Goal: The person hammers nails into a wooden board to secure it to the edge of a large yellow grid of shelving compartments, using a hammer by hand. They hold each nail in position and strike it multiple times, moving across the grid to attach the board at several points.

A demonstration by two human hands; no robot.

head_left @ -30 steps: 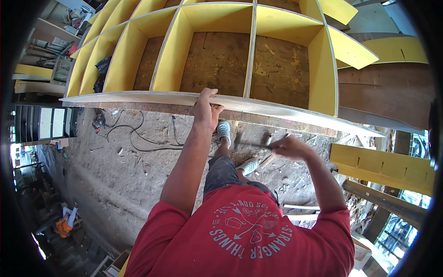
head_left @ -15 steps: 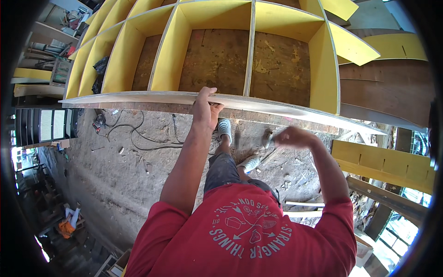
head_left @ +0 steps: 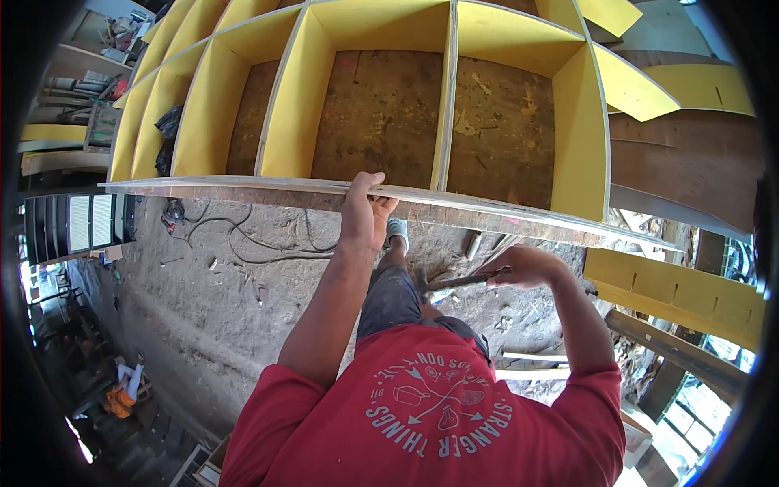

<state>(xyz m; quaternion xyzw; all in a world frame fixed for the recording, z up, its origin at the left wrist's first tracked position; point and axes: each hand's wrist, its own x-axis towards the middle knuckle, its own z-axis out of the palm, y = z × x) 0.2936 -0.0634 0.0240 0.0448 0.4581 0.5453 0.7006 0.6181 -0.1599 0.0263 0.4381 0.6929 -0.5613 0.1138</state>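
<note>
My left hand (head_left: 363, 215) is closed around the long plywood strip (head_left: 251, 183) that runs along the near side of a yellow plywood grid frame (head_left: 302, 122). Its thumb lies over the top edge and its fingers curl underneath. Lower and to the right, my right hand (head_left: 527, 266) is wrapped round the handle of a hammer (head_left: 461, 282), which points left, apart from the strip. The hammer's head looks dark and blurred against my leg. Upright panels of the grid meet the strip from behind, standing on a stained brown worktop (head_left: 377, 114).
A black plastic bag (head_left: 168, 134) sits in a left compartment. Slotted yellow boards (head_left: 673, 288) lie at the right. On the dirt floor are a dark cable (head_left: 243, 243), wood scraps and a power tool (head_left: 174, 213). Another person in orange (head_left: 122, 399) is far left.
My right hand, blurred before, has dropped slightly away from the strip, and the hammer now shows clearly pointing left. My left hand keeps its hold; the view has shifted a little.
</note>
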